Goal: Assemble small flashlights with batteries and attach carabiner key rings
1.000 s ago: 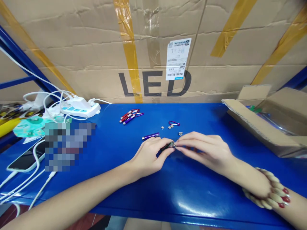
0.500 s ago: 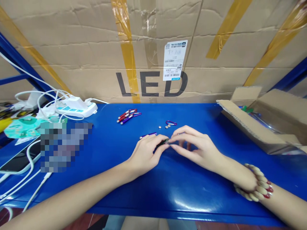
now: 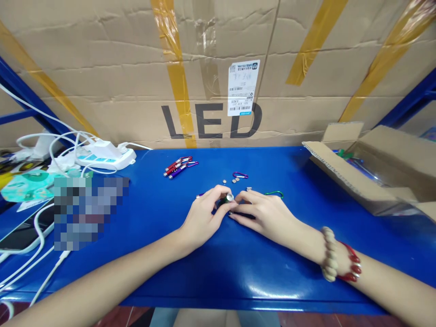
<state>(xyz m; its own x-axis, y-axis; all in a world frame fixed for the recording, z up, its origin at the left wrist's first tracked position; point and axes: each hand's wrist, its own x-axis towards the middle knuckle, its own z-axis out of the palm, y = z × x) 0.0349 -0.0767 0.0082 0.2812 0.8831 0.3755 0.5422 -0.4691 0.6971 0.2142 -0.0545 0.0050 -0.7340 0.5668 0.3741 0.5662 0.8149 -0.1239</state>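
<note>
My left hand (image 3: pixel 206 213) pinches a small dark green flashlight tube (image 3: pixel 224 200), its round silvery open end turned towards me. My right hand (image 3: pixel 259 209) is right beside that end, thumb and fingers drawn together around something tiny that I cannot make out. Behind my hands lie button cells (image 3: pixel 235 180), a purple carabiner clip (image 3: pixel 240 175) and a small silver part (image 3: pixel 249 188). A green carabiner clip (image 3: pixel 275 194) rests just past my right hand. The end of a purple tube (image 3: pixel 199 195) peeks out behind my left hand, which hides the rest.
Red and purple keychain flashlights (image 3: pixel 179 167) lie together further back. An open cardboard box (image 3: pixel 344 177) stands at the right. At the left are a power strip (image 3: pixel 109 160), white cables and a phone (image 3: pixel 29 227). A large carton (image 3: pixel 129 81) walls off the back.
My right hand has come down and left, closer to the tube, uncovering the green clip and the silver part. The tube's open end now faces me. The view has shifted slightly.
</note>
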